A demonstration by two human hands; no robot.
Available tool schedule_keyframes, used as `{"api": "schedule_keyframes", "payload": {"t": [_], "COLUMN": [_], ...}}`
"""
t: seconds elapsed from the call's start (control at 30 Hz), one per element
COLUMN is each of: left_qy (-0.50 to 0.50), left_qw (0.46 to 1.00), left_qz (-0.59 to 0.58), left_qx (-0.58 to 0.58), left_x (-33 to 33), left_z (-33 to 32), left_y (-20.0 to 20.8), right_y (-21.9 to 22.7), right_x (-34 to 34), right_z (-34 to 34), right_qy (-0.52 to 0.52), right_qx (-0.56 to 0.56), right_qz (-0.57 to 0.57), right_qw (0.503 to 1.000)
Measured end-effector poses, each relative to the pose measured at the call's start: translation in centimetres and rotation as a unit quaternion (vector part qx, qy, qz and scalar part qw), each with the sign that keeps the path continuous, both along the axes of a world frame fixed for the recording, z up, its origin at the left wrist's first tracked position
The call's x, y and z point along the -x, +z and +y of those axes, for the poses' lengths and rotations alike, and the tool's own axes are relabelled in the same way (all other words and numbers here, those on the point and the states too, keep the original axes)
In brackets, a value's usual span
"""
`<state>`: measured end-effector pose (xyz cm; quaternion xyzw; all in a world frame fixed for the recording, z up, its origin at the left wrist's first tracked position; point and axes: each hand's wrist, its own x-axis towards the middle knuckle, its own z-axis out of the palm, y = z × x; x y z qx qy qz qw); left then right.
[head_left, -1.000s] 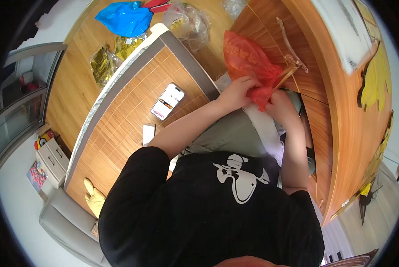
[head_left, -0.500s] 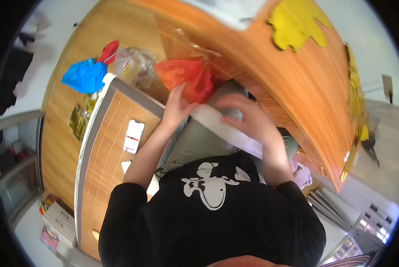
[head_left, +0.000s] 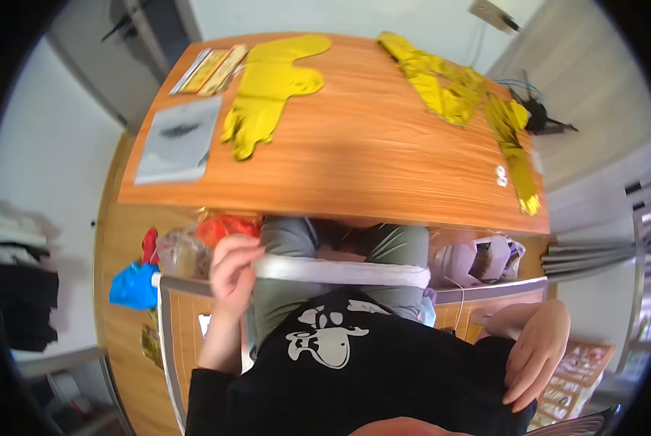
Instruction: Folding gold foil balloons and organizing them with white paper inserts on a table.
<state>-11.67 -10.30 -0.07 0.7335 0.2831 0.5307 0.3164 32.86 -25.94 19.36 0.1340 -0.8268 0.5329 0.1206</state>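
Observation:
A long white strip (head_left: pixel 340 272) lies across my lap, over the grey-green trousers (head_left: pixel 285 240). My left hand (head_left: pixel 235 270) is at the strip's left end, thumb and fingers curled closed on it; the fingertips are slightly blurred. Off to the right, beside my body, my right hand (head_left: pixel 542 356) hangs with its fingers stretched downward and nothing in it. On the wooden table (head_left: pixel 354 167) ahead lie a flat yellow foil balloon (head_left: pixel 264 94) and more crumpled yellow foil (head_left: pixel 445 91) toward the right.
A clear plastic sheet (head_left: pixel 179 142) and printed packets (head_left: pixel 211 69) lie at the table's left. Red (head_left: pixel 227 229), clear (head_left: pixel 184 253) and blue (head_left: pixel 133 287) plastic bags sit below at left. Pale bags (head_left: pixel 478 258) stand under the table's right side.
The view has swung up and now takes in the whole tabletop. My right hand has left the strip and moved far right; the strip now lies straighter across my lap.

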Motion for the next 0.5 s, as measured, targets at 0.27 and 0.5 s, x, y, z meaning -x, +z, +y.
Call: {"api": "schedule_keyframes", "payload": {"t": [0.27,0.5], "left_qy": [-0.452,-0.317], "left_qw": [0.865,0.897], "left_qz": [-0.169,-0.254], "left_qx": [-0.14,-0.175], "left_x": [-6.3,-8.7], "left_z": [-3.0,-2.6], "left_y": [14.4,17.3], "right_y": [1.3,-0.1], "right_x": [-3.8,-6.0], "right_z": [-5.1,-9.1], "right_qy": [-0.151,-0.207], "right_qx": [-0.035,-0.043], "right_qz": [0.04,-0.042], "right_qw": [0.987,0.976]}}
